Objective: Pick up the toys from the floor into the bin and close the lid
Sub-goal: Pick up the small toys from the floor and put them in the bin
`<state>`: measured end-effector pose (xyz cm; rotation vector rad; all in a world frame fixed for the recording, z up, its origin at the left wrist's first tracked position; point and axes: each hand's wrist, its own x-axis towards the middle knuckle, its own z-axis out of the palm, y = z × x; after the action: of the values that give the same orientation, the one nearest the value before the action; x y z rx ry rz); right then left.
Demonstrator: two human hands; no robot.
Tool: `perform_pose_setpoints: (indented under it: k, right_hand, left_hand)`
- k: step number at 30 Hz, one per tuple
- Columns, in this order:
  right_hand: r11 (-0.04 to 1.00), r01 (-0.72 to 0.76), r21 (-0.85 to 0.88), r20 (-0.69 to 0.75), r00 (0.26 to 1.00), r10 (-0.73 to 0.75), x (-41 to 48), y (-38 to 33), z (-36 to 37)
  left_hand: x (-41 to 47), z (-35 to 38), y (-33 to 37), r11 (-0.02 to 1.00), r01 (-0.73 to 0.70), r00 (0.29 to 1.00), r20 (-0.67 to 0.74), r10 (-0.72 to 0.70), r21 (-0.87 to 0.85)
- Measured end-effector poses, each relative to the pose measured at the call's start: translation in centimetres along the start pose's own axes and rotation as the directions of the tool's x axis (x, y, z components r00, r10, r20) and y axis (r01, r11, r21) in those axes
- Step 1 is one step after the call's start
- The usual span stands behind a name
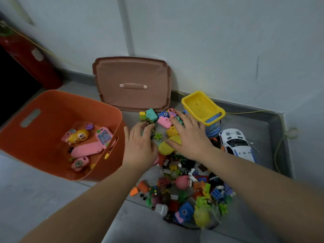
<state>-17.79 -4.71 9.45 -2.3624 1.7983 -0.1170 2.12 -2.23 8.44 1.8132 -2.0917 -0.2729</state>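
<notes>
Orange soft-walled plastic bin on the grey floor, at 9 o'clock of the heap, open, with a handful of pink and yellow toys inside. Brown flat plastic lid with centre handle off the bin, propped against the white wall at 12 o'clock. Heap of small mixed-colour plastic toys on the floor, running from 12 down to 6 o'clock. White toy police car at 3 o'clock. Yellow square plastic tub at 1 o'clock, seated on a blue container mostly hidden beneath.

Right grip spread flat, fingers pressing on a pink block camera and a yellow rounded shell. Left grip just beside it, fingertips bent down into small dark pieces. Pinching or merely touching: cannot tell.

Handling, as judged: pieces light, stiff, smooth, prone to scatter; best scooped between both palms in small loads. Car better taken across the roof. Lid light and rigid; best taken by the handle.

Obscured: toys beneath both palms. Near end of heap blurred. Red cylinder at 10 o'clock cut off by the frame edge.
</notes>
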Motion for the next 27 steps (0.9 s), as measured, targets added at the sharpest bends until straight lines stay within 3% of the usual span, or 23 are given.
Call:
perform_pose_setpoints:
  k: [6, 8, 13, 17, 22, 27]
  right_hand:
    - [1.000, -0.007, -0.012, 0.203, 0.979, 0.010, -5.7, 1.9, 3.0]
    - [1.000, -0.007, -0.018, 0.270, 0.963, 0.012, -7.6, 1.9, 4.3]
    - [0.996, 0.070, -0.051, 0.417, 0.908, -0.042, -11.9, 1.7, 7.4]
    - [0.979, 0.170, -0.115, 0.530, 0.844, -0.084, -14.2, 2.5, 8.8]
    - [0.962, 0.211, -0.174, 0.550, 0.831, -0.083, -17.7, 3.5, 10.0]
    - [0.953, 0.235, -0.192, 0.655, 0.754, -0.054, -18.8, 4.6, 11.5]
  left_hand:
    - [-4.2, 4.5, -0.3, 0.998, -0.001, 0.977, 0.211, 0.014, -0.060]
    - [-6.0, 5.9, -0.3, 0.995, 0.059, 0.959, 0.280, -0.035, -0.076]
    - [-10.2, 8.1, 0.4, 0.989, 0.142, 0.875, 0.462, -0.146, 0.043]
    - [-12.4, 8.8, 0.4, 0.989, 0.069, 0.828, 0.545, -0.130, 0.133]
    - [-13.8, 9.2, 0.3, 0.978, 0.051, 0.765, 0.622, -0.168, 0.201]
    - [-13.7, 10.7, -0.5, 0.953, -0.117, 0.678, 0.724, -0.129, 0.279]
